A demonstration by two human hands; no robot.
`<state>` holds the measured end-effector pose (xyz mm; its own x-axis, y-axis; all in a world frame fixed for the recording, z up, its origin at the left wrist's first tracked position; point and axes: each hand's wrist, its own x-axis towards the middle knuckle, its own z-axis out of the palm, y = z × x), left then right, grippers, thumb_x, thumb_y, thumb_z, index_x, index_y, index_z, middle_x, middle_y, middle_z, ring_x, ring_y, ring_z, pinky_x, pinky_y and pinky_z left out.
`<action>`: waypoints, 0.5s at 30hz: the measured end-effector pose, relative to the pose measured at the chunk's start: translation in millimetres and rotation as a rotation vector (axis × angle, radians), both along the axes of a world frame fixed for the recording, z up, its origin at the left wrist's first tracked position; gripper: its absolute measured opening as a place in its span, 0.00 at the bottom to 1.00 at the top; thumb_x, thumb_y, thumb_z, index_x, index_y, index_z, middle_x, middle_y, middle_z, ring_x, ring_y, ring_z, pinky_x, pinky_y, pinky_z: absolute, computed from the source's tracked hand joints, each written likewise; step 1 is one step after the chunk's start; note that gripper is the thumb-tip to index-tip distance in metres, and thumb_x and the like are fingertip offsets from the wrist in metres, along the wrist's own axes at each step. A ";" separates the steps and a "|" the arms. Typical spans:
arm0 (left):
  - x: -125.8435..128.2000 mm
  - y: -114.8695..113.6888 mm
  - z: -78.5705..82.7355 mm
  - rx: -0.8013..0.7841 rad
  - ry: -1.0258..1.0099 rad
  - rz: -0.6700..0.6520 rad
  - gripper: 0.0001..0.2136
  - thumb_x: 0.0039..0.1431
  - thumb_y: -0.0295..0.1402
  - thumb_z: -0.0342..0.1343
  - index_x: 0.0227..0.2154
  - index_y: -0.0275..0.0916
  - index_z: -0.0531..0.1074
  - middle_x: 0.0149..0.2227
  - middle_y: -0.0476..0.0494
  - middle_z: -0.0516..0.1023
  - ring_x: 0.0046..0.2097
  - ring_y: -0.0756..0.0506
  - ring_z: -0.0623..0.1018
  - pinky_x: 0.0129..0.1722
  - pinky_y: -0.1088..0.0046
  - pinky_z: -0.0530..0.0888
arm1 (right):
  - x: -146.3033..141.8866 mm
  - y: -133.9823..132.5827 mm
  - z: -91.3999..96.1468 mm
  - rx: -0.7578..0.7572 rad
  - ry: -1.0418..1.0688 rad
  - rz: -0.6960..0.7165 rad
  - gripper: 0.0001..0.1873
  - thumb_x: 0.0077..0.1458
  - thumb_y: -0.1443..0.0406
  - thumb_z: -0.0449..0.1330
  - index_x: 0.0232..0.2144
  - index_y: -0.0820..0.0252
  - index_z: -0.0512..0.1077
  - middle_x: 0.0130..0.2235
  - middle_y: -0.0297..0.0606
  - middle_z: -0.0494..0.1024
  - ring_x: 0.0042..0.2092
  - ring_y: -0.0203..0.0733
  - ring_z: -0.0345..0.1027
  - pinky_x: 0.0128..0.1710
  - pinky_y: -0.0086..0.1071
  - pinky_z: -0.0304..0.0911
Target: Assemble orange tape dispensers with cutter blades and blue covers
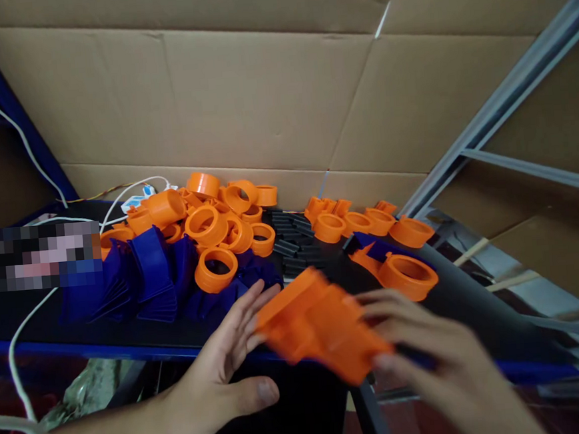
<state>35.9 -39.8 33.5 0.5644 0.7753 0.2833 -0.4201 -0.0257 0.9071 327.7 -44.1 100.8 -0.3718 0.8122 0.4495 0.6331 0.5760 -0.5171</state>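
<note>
An orange plastic part [323, 328], blurred by motion, is held up in front of the bench edge. My right hand [424, 340] grips its right end between thumb and fingers. Beside its left end, my left hand [222, 376] has its fingers stretched and its thumb apart; whether the fingertips touch the part I cannot tell. Just beyond my right hand lies an orange ring-shaped piece [408, 276] with a dark blue part against it. Behind my left hand are a single orange ring [216, 269] and stacked dark blue plastic pieces [152, 268].
More orange ring pieces [206, 225] are heaped at the back left, with several others [357, 221] at the back right. Black strips [291, 237] lie between them. Cardboard [259, 92] walls the back. A white cable [17, 359] hangs over the left edge; a metal frame [491, 101] slants on the right.
</note>
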 end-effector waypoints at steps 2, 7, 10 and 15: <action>0.7 -2.8 -1.4 -0.046 -0.027 -0.017 0.32 0.66 0.36 0.59 0.69 0.57 0.55 0.74 0.45 0.52 0.72 0.35 0.57 0.70 0.52 0.56 | -35.4 -14.9 -5.3 -0.126 -0.070 0.142 0.09 0.63 0.55 0.61 0.36 0.49 0.80 0.46 0.35 0.82 0.47 0.42 0.77 0.45 0.29 0.72; 4.5 -0.2 -1.8 -0.124 -0.142 0.108 0.21 0.70 0.40 0.49 0.62 0.43 0.67 0.66 0.33 0.69 0.64 0.30 0.70 0.64 0.48 0.65 | -46.3 6.9 -15.1 -0.111 -0.080 0.208 0.15 0.68 0.54 0.54 0.43 0.52 0.79 0.44 0.37 0.83 0.42 0.40 0.78 0.42 0.29 0.71; 5.1 4.6 -3.0 -0.208 -0.128 0.096 0.19 0.70 0.40 0.47 0.58 0.38 0.69 0.59 0.29 0.75 0.55 0.31 0.78 0.57 0.49 0.71 | -28.9 44.4 -18.4 -0.013 -0.169 0.031 0.14 0.70 0.60 0.53 0.42 0.55 0.78 0.41 0.38 0.82 0.40 0.40 0.78 0.40 0.30 0.69; 3.3 5.8 -9.9 -0.234 0.022 0.031 0.20 0.71 0.40 0.45 0.59 0.35 0.66 0.48 0.30 0.81 0.51 0.33 0.80 0.55 0.52 0.69 | -26.0 87.6 -26.4 0.009 -0.607 -0.074 0.11 0.67 0.66 0.55 0.41 0.55 0.79 0.41 0.39 0.79 0.39 0.41 0.76 0.34 0.30 0.64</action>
<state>39.2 -34.0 23.6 0.5431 0.8357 0.0813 -0.4024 0.1741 0.8988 301.7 43.5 74.4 -0.5064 0.8429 0.1821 0.8517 0.5219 -0.0472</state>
